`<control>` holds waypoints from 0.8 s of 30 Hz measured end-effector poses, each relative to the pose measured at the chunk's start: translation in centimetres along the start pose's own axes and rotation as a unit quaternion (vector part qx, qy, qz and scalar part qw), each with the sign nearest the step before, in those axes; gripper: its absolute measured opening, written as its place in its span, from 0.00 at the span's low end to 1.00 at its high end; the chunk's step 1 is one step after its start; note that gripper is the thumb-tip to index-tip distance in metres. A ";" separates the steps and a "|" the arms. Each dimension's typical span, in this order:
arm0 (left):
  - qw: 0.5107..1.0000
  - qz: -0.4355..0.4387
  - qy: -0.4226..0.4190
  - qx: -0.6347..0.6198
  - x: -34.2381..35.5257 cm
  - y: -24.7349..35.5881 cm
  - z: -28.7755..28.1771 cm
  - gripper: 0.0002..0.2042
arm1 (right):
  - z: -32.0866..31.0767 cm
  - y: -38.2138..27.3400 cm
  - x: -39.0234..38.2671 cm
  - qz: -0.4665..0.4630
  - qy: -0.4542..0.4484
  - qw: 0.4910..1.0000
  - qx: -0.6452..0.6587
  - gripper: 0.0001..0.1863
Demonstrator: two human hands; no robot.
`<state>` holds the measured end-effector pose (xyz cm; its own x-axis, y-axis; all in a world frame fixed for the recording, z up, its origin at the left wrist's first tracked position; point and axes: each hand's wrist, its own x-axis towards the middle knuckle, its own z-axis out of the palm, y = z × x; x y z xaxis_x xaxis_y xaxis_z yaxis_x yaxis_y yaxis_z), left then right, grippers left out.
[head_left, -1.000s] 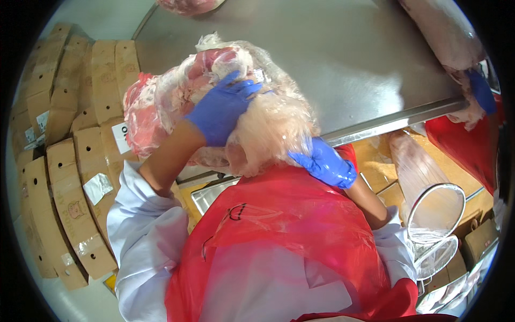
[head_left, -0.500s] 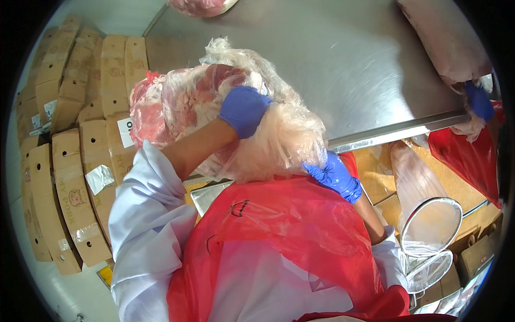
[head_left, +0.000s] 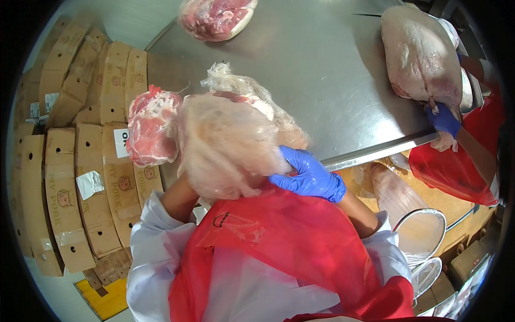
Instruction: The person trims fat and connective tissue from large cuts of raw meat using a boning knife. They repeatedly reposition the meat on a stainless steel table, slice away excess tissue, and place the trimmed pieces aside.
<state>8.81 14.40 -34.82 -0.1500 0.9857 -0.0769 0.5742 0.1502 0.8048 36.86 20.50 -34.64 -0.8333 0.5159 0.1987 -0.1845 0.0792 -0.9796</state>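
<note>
A large piece of raw meat (head_left: pixel 153 126), red with white fat, lies at the near left of the metal table. Thin, see-through plastic wrap (head_left: pixel 230 137), blurred by motion, covers its right part. At the wrap's right end my right hand (head_left: pixel 314 174), in a blue glove, pinches the film between thumb and fingers. My left forearm (head_left: pixel 179 198) goes in under the wrap, which hides that hand and its fingers. More crumpled plastic (head_left: pixel 236 83) lies on the table behind the meat.
Cardboard boxes (head_left: pixel 70 198) stand stacked at the left. Another meat piece (head_left: pixel 217 19) lies at the far edge. At right, a co-worker's blue-gloved hand (head_left: pixel 442 119) is at a big pale meat piece (head_left: pixel 421 56). A hoop (head_left: pixel 422 236) with hanging film stands near right.
The wrap has swung up and left over the meat, covering my left hand, which was on top of it before. The co-worker's meat piece now shows lower and further left.
</note>
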 end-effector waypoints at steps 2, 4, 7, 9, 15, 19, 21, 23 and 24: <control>1.000 0.012 0.015 0.024 -1.3 2.1 -1.9 0.08 | -0.4 -3.9 1.4 0.049 -0.029 0.995 0.081 0.27; 0.998 0.036 0.027 0.051 -2.4 4.2 -3.4 0.09 | -0.4 -5.1 2.3 0.015 -0.025 0.997 0.072 0.25; 0.990 0.084 0.036 0.104 -4.2 7.7 -4.6 0.09 | -0.9 -7.4 3.5 0.013 -0.140 0.983 0.117 0.20; 0.983 0.101 0.026 0.154 -5.6 10.6 -4.7 0.09 | -0.2 -7.8 3.8 -0.016 -0.147 0.971 0.187 0.20; 0.977 0.122 -0.058 0.166 -2.6 8.0 -3.4 0.10 | 0.9 -7.6 3.6 -0.032 -0.148 0.978 0.141 0.18; 0.984 0.094 -0.061 0.135 -3.3 7.3 -3.5 0.10 | 0.9 -7.1 3.2 0.019 -0.154 0.975 0.158 0.12; 0.987 0.087 -0.064 0.117 -2.9 7.0 -3.5 0.10 | 0.8 -6.1 2.6 -0.103 -0.053 0.993 -0.033 0.10; 0.991 0.077 -0.060 0.094 -2.7 6.4 -3.6 0.11 | -0.5 -7.2 2.5 0.064 0.039 0.997 0.033 0.09; 0.993 0.072 -0.057 0.076 -2.7 6.0 -3.5 0.11 | -1.1 -7.6 2.6 0.144 0.084 0.984 0.062 0.09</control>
<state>9.84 12.41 -27.73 0.0293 0.9987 -0.0414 0.6992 0.0091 0.7149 36.67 22.20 -26.66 -0.7646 0.6361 -0.1036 -0.0254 -0.1903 -0.9814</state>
